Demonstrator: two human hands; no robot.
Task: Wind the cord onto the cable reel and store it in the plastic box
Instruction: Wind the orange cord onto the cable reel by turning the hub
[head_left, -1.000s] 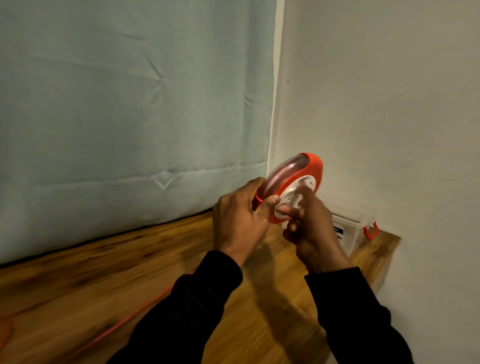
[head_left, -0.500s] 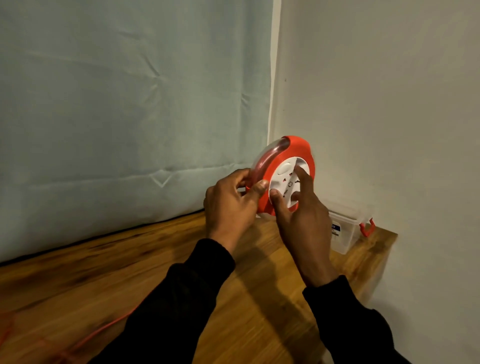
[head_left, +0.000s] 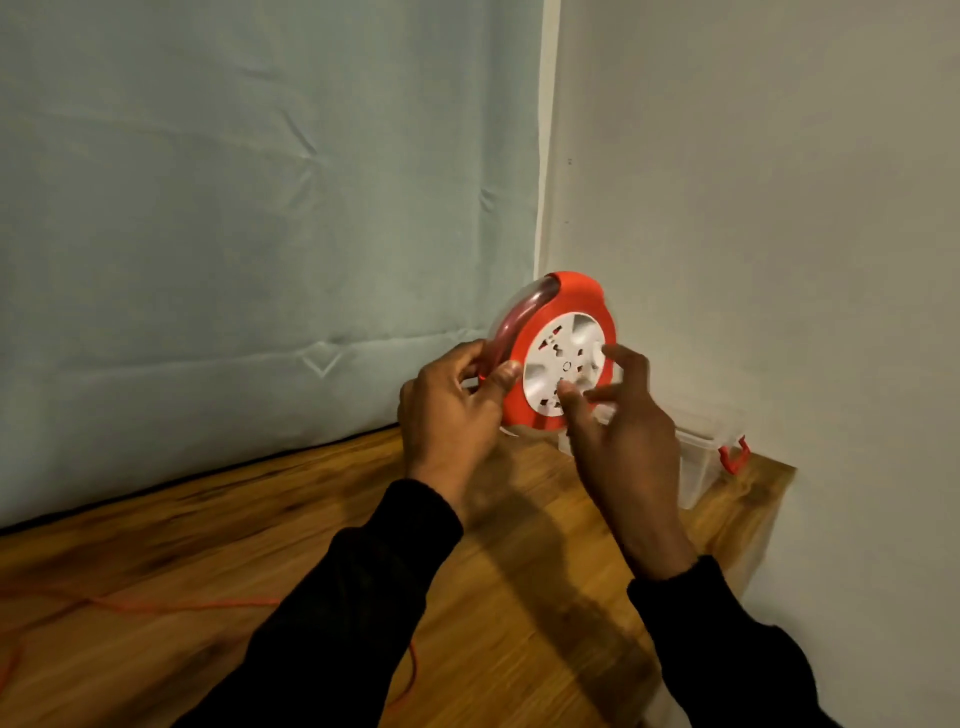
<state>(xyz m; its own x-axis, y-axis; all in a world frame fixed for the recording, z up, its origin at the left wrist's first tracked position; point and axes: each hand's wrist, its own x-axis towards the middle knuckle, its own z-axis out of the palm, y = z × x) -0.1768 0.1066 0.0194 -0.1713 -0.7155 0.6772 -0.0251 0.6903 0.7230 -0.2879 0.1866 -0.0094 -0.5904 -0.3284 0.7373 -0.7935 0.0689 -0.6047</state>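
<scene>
wooden table (head_left: 156, 649) carrying slack cord (head_left: 171, 606), now trailing nearer front-left edge than second ago: winding progressing, unfinished. plastic box (head_left: 698, 462) waiting at back-right corner. cable reel (head_left: 556, 353), red rim, white socket face, being held upright above table. left hand (head_left: 447, 415) gripping rim. right hand (head_left: 623, 431) loosened, fingertips now turning hub.

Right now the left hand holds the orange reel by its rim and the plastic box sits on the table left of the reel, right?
Not quite. The head view shows the plastic box right of the reel, by the wall. The left hand does hold the rim.
</scene>
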